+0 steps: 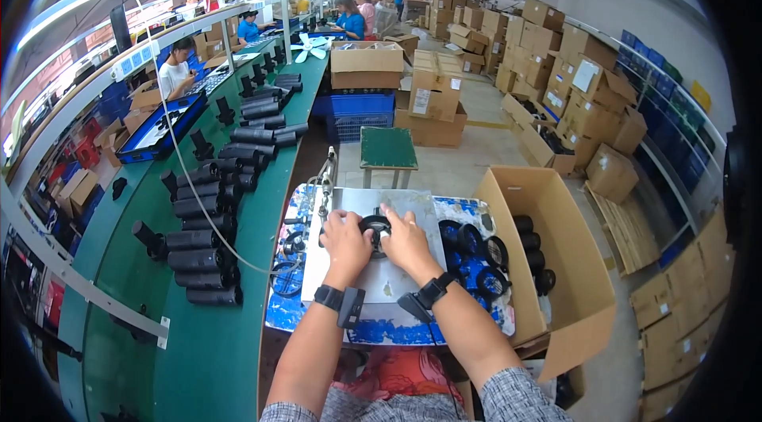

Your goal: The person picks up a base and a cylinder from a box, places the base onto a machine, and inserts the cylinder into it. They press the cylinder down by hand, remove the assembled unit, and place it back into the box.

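Both hands meet over a grey metal plate (pixel 361 201) on a small work stand. My left hand (pixel 346 243) curls its fingers at the left side of a black round plastic part (pixel 375 224). From the other side my right hand (pixel 406 243) grips the same part, its thumb near the middle and its index finger stretched along the far edge. What lies beneath the part is hidden by the hands. Black rings (pixel 493 283) lie on the blue, paint-worn stand top (pixel 389 332) to the right. A metal fitting with hoses (pixel 327 176) stands at the plate's left edge.
On the left, a green bench (pixel 186 327) carries rows of black cylinders (pixel 210 259). An open carton (pixel 583 295) at right holds more black cylinders. Ahead stand a green-topped stool (pixel 388 148) and blue crates (pixel 361 117). Several people work farther along the bench.
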Demonstrator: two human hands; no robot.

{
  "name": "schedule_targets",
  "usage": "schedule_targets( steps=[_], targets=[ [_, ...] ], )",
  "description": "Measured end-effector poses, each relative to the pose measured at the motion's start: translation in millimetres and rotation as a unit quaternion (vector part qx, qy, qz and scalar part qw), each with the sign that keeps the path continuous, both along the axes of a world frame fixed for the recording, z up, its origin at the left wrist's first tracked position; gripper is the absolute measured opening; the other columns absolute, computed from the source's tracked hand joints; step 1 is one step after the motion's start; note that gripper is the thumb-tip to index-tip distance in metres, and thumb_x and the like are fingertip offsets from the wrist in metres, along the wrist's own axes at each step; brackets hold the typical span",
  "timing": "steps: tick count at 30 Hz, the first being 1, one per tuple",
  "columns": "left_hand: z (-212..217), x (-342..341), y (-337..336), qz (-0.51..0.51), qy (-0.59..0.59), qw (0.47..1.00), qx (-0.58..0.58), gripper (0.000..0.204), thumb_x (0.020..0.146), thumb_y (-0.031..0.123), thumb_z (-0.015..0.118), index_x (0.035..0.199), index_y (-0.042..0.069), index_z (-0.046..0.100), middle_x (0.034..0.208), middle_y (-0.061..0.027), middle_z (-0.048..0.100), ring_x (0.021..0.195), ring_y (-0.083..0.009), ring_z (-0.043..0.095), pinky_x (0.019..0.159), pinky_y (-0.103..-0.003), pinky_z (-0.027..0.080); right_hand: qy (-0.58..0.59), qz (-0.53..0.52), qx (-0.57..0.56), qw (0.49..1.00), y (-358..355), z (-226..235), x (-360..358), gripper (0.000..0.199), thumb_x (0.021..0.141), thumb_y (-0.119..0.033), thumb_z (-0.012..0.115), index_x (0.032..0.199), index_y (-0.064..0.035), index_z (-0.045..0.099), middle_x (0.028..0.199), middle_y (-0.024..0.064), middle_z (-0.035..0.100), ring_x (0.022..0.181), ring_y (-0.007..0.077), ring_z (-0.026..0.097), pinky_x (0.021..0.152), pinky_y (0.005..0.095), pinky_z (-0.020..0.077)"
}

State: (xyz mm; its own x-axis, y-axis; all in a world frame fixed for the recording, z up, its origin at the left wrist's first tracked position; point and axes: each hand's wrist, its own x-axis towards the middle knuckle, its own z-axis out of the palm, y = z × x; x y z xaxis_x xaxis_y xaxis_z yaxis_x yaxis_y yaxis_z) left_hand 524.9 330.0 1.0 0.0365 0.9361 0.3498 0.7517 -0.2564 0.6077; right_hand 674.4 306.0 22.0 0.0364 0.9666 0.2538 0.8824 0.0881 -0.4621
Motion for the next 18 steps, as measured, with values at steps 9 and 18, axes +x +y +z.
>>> schedule_targets(
  steps=[9, 18],
  targets=[
    [19.8, -100.1, -18.9, 0.008, 0.045, 0.994, 0.104, 0.021, 0.096, 0.018, 0.071, 0.112, 0.007, 0.077, 0.110, -0.0117, 0.069, 0.107, -0.0320, 0.064, 0.094, -0.047, 0.046, -0.029, 0.131, -0.097, 0.986, -3.0, 30.2, 27.6, 0.092, 0.081, -0.043, 0.081, 0.154, 0.0025, 0.050, 0.144, 0.0274, 0.051, 0.120, 0.0465, 0.066, 0.106, 0.0484, 0.0539],
    [-45.6, -189.6, 59.9, 0.014, -0.375, 0.904, -0.206, 0.031, 0.104, 0.025, 0.065, 0.112, -0.003, 0.075, 0.104, -0.0069, 0.071, 0.085, -0.0158, 0.065, 0.080, -0.030, 0.049, -0.104, 0.188, -0.131, 0.968, 16.3, 39.2, 33.9, 0.117, 0.070, -0.061, 0.090, 0.160, -0.0007, 0.044, 0.148, 0.0208, 0.051, 0.136, 0.0423, 0.055, 0.113, 0.0462, 0.0492]
  ],
)
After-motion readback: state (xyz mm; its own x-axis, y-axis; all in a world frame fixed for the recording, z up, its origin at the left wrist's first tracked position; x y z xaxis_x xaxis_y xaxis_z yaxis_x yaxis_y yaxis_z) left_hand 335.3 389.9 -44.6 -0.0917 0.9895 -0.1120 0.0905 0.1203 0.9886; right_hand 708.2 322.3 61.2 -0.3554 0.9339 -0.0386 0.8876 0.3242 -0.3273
